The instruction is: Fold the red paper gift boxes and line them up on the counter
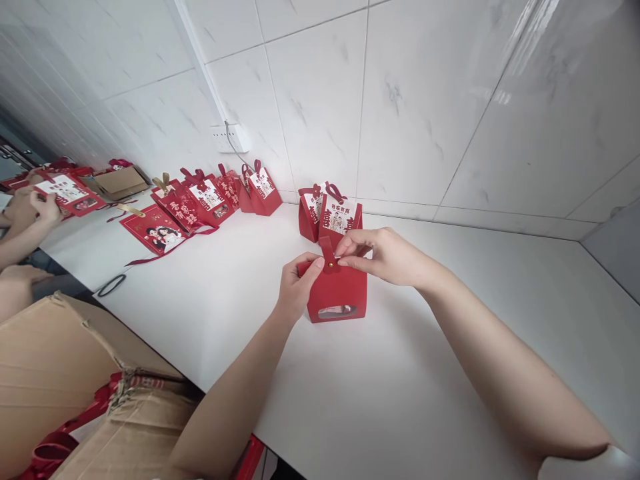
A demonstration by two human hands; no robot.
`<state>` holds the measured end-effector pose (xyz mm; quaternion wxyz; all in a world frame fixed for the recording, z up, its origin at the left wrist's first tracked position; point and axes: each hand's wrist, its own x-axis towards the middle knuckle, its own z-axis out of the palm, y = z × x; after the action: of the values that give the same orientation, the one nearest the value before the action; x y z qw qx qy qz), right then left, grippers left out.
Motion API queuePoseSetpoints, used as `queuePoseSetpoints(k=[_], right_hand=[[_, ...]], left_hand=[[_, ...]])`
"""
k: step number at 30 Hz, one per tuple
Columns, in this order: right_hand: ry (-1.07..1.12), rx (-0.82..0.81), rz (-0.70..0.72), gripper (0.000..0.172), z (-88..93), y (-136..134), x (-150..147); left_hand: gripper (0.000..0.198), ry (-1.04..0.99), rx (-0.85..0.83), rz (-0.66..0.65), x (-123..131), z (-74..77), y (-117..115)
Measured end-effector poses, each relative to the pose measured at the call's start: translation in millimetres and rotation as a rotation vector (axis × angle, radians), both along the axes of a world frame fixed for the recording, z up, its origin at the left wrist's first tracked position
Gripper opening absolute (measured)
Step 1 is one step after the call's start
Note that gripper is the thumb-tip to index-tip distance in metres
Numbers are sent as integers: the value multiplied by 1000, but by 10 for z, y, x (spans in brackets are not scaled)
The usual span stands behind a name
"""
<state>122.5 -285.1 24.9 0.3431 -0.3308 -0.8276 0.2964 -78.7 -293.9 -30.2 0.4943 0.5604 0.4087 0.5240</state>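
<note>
A small red gift box with a window cut-out stands on the white counter. My left hand grips its left upper edge, thumb pressed near a small gold stud on the top flap. My right hand pinches the red strap at the top of the box from the right. Both hands are closed on the box.
Two finished red boxes stand just behind, against the tiled wall. More red boxes and flat printed cards line the counter to the left. Another person's hands work at the far left. An open cardboard carton sits at the lower left.
</note>
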Motion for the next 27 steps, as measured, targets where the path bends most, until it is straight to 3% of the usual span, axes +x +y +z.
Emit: queuePoseSetpoints(k=[6, 13, 16, 20, 24, 27], right_hand=[[-3, 16, 23, 9, -18, -4, -6], [-57, 179, -44, 11, -15, -15, -13], [4, 83, -37, 7, -23, -3, -12], [73, -86, -27, 17, -41, 30, -16], [68, -149, -8, 17, -49, 44, -33], [61, -173, -72, 15, -42, 23, -61]], left_hand=[[28, 124, 135, -7, -26, 50, -7], [29, 202, 199, 33, -53, 58, 12], [27, 268, 241, 38, -89, 63, 17], [21, 351, 316, 61, -134, 75, 23], [18, 376, 330, 88, -148, 90, 23], [18, 376, 296, 91, -133, 95, 4]])
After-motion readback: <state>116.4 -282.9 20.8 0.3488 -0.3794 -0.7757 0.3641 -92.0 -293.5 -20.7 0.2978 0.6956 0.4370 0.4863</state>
